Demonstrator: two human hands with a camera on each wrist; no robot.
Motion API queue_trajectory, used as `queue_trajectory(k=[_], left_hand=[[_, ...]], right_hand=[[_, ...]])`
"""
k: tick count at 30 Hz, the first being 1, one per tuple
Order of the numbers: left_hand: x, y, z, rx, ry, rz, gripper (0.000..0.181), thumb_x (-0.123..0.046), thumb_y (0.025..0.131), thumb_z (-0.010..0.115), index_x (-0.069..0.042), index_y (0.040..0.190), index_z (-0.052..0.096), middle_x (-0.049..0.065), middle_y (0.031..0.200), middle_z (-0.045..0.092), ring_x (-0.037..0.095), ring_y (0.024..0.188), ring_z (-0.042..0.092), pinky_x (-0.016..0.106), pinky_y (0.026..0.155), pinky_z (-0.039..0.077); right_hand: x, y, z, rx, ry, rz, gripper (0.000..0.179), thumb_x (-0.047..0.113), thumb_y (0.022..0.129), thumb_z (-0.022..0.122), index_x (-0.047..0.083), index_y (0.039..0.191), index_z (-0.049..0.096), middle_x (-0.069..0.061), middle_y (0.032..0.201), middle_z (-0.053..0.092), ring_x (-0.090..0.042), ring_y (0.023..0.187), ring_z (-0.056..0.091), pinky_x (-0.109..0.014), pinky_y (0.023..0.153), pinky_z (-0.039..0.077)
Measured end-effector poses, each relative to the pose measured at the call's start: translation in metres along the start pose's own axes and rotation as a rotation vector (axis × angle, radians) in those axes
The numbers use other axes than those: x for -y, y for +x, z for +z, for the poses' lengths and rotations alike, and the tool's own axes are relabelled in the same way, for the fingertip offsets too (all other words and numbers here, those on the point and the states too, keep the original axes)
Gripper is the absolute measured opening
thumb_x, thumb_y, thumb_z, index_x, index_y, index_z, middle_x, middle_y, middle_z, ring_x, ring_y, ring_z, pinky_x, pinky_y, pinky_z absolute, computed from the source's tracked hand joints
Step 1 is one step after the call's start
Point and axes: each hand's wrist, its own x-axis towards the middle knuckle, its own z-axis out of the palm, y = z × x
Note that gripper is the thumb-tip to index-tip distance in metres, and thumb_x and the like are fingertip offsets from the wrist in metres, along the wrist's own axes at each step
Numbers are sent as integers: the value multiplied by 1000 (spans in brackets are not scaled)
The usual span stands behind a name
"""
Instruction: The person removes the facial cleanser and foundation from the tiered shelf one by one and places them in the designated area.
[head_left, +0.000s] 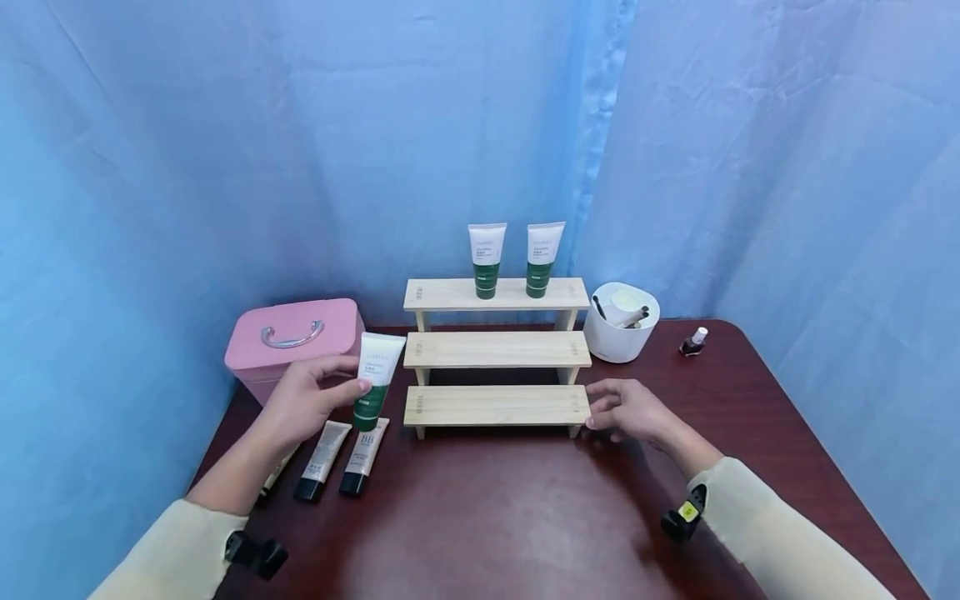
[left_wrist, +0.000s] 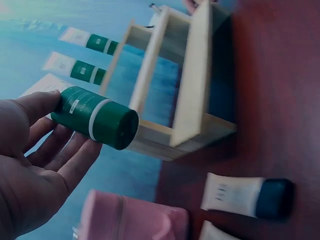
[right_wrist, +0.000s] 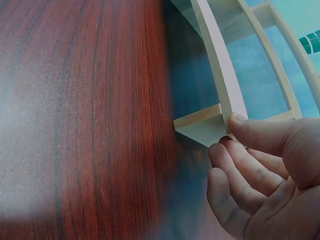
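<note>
Pinching a tube [head_left: 380, 375] by its middle, the left hand [head_left: 311, 396] holds it up off the worktop [head_left: 510, 517], toward the back-left corner, between the pink case [head_left: 288, 315] and the left end of the rack [head_left: 495, 407]. Thumb on one face, fingers on the other, small gaps between the fingers. Right hand [head_left: 632, 408]: fingers curled, thumb and fingertips pinching the right end of the lowest shelf, probably to steady it. Done well, from where I stand: light grip, since the tube looks squeezable and could dent; cap down, print facing the front edge, like the twin tubes [head_left: 487, 258] on the top shelf. Cap should clear the beige tubes [head_left: 363, 458] lying near the worktop's left edge, and any shelf edge it passes. If it gets stood up, cap flat before letting go; a bump to the rack could topple the twins, so right hand should brace, not tug. Looks: white upper part with small print, wide flat end on top, dark green lower part, pale ring above the green cap, narrowing downward. Leans slightly, top toward the rack. Surface seems smooth; how full, can't tell.
</note>
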Motion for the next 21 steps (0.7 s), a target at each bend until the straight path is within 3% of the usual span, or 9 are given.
queue_trajectory(k=[5,12,21], left_hand=[[23,-18,8,39,-108,-48,47,-16,98,72,0,141,59,21,124,68,22,102,71,42,85,62],[47,-45,17,99,-235,-127,52,-11,93,76,1,140,57,20,110,68,25,94,72,43,74,64],[85,-81,32,204,-271,-247,59,-15,93,76,9,140,52,14,104,72,22,90,71,44,70,63]], right_hand=[[1,0,0,1,3,-1,64,8,87,80,0,144,53,-11,101,75,-30,86,71,-45,66,60],[4,-5,3,10,6,-15,64,7,87,79,-2,144,52,-12,101,76,-29,84,72,-42,63,59],[6,-8,3,4,28,-43,64,4,87,78,-3,145,51,-15,102,76,-28,84,72,-42,61,58]])
